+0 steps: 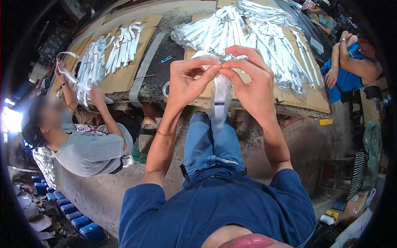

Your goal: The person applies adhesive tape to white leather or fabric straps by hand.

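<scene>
My left hand (189, 79) and my right hand (253, 80) meet over the table edge, thumbs and forefingers pinched together on the top of a clear plastic bag (218, 118). Inside the bag hangs a folded white strap (221, 91) with a short dark band across it. Its lower end dangles above my knees. What exactly lies between the fingertips is hidden. Just beyond my hands spreads a large pile of bagged white straps (221, 31).
Cardboard sheets (124, 82) cover parts of the worktable, with more straps (124, 45) at left. A blue cutter (166, 59) lies near a long grey strip (147, 66). One co-worker (89, 144) at left handles a white strap; another (351, 66) sits at right.
</scene>
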`<state>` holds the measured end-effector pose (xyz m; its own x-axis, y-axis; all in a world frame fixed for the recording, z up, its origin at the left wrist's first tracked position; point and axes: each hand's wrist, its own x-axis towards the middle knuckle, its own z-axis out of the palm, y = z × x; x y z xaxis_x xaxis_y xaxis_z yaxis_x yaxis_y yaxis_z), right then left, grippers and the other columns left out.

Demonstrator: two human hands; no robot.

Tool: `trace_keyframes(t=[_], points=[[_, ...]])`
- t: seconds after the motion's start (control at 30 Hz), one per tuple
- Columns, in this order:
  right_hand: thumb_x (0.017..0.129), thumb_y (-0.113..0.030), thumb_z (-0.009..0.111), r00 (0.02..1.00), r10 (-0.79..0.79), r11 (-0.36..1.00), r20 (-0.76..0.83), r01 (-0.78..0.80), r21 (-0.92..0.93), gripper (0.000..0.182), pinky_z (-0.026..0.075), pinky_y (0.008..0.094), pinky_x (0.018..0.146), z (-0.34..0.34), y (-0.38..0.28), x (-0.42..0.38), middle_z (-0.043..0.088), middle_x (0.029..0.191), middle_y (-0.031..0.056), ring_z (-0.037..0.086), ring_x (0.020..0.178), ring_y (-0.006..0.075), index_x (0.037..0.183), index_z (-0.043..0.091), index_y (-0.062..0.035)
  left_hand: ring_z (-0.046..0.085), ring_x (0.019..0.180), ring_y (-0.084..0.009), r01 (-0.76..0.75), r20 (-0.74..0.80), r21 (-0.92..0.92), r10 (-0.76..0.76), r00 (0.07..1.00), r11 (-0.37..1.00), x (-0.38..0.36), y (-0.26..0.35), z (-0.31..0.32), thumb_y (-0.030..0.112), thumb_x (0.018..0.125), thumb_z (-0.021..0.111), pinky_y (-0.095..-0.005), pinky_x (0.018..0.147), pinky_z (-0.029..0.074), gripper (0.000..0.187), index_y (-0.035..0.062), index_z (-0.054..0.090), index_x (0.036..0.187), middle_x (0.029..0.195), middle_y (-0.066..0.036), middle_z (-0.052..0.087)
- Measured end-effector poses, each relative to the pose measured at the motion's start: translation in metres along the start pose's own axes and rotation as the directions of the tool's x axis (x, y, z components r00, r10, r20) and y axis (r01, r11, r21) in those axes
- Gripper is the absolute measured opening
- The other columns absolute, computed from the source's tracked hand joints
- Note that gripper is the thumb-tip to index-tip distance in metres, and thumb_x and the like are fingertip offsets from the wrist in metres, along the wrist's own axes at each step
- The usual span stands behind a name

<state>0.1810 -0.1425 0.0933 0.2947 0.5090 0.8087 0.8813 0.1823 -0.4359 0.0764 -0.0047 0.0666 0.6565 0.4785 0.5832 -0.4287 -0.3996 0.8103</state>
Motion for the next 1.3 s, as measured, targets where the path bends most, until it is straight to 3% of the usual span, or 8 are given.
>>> trace_keyframes(t=[0.23, 0.4, 0.57, 0.73, 0.9, 1.0, 1.17, 1.3], points=[[0.077, -0.006, 0.076, 0.977, 0.205, 0.952, -0.057, -0.186, 0.242, 0.015, 0.052, 0.0334, 0.081, 0.007, 0.011, 0.000, 0.069, 0.097, 0.0096, 0.066, 0.091, 0.0245, 0.089, 0.069, 0.0000, 0.062, 0.070, -0.0061, -0.025, 0.015, 0.001, 0.025, 1.000, 1.000, 0.000, -0.003, -0.001, 0.004, 0.083, 0.073, -0.0214, 0.062, 0.050, 0.009, -0.0021, 0.074, 0.090, 0.079, -0.007, 0.072], [0.080, -0.011, 0.076, 0.821, 0.326, 0.724, 0.468, -0.535, 0.434, 0.023, 0.051, 0.0287, 0.077, -0.008, 0.043, 0.006, 0.070, 0.086, 0.0084, 0.064, 0.082, 0.0108, 0.097, 0.069, 0.0036, 0.059, 0.070, -0.0064, -0.081, 0.108, 0.078, 0.072, 0.992, 0.994, 0.000, -0.004, 0.001, 0.002, 0.084, 0.074, -0.0202, 0.061, 0.047, 0.011, -0.0042, 0.072, 0.093, 0.079, -0.006, 0.069], [0.081, -0.010, 0.075, 0.808, 0.355, 0.742, 0.471, -0.550, 0.383, 0.020, 0.047, 0.0238, 0.070, -0.004, 0.050, -0.001, 0.069, 0.081, 0.0048, 0.059, 0.075, 0.0077, 0.095, 0.069, 0.0029, 0.061, 0.071, -0.0073, -0.063, 0.143, 0.160, 0.040, 0.989, 0.985, 0.005, -0.010, 0.001, 0.002, 0.083, 0.074, -0.0215, 0.061, 0.048, 0.008, -0.0024, 0.074, 0.090, 0.080, -0.006, 0.070], [0.084, -0.013, 0.073, 0.866, 0.362, 0.790, 0.344, -0.481, 0.380, 0.021, 0.045, 0.0225, 0.068, 0.004, 0.051, -0.012, 0.067, 0.081, 0.0018, 0.057, 0.075, 0.0060, 0.097, 0.068, 0.0026, 0.065, 0.082, -0.0122, 0.039, 0.069, 0.019, -0.041, 0.997, 0.999, 0.008, -0.004, 0.012, 0.002, 0.085, 0.071, -0.0247, 0.071, 0.051, 0.043, 0.0024, 0.054, 0.124, 0.087, -0.010, 0.070], [0.091, -0.022, 0.069, 0.768, 0.430, 0.415, 0.475, -0.635, 0.652, 0.029, 0.043, 0.0221, 0.066, -0.007, 0.061, -0.006, 0.063, 0.085, -0.0003, 0.054, 0.076, 0.0043, 0.103, 0.063, 0.0046, 0.060, 0.071, -0.0092, 0.137, 0.062, 0.025, -0.139, 0.988, 0.990, 0.019, 0.000, 0.010, 0.007, 0.083, 0.073, -0.0248, 0.066, 0.048, 0.058, 0.0098, 0.042, 0.131, 0.078, -0.008, 0.068], [0.092, -0.022, 0.068, 0.816, 0.271, 0.711, 0.511, -0.527, 0.465, 0.028, 0.042, 0.0208, 0.066, -0.008, 0.072, 0.006, 0.061, 0.082, -0.0017, 0.052, 0.076, 0.0036, 0.100, 0.065, 0.0038, 0.061, 0.073, -0.0105, 0.159, 0.135, 0.075, -0.168, 0.976, 0.984, 0.028, -0.004, 0.010, 0.006, 0.084, 0.073, -0.0240, 0.066, 0.048, 0.059, 0.0082, 0.038, 0.132, 0.078, -0.007, 0.066], [0.091, -0.020, 0.068, 0.804, 0.349, 0.738, 0.481, -0.552, 0.388, 0.024, 0.040, 0.0206, 0.066, 0.008, 0.095, 0.011, 0.058, 0.077, -0.0039, 0.047, 0.073, 0.0033, 0.097, 0.066, 0.0032, 0.065, 0.080, -0.0131, 0.165, 0.069, 0.327, -0.197, 0.978, 0.931, 0.029, -0.036, 0.013, 0.019, 0.094, 0.064, -0.0252, 0.071, 0.049, 0.051, 0.0038, 0.036, 0.134, 0.080, -0.007, 0.065], [0.090, -0.018, 0.069, 0.798, 0.477, 0.657, 0.369, -0.602, 0.454, 0.024, 0.042, 0.0226, 0.071, 0.031, 0.146, 0.010, 0.064, 0.091, -0.0003, 0.053, 0.081, 0.0058, 0.102, 0.067, 0.0022, 0.060, 0.079, -0.0117, 0.391, 0.202, -0.027, -0.378, 0.903, 0.920, 0.014, -0.096, 0.004, 0.047, 0.098, 0.052, -0.0284, 0.077, 0.047, 0.052, -0.0003, 0.051, 0.121, 0.086, -0.006, 0.066]])
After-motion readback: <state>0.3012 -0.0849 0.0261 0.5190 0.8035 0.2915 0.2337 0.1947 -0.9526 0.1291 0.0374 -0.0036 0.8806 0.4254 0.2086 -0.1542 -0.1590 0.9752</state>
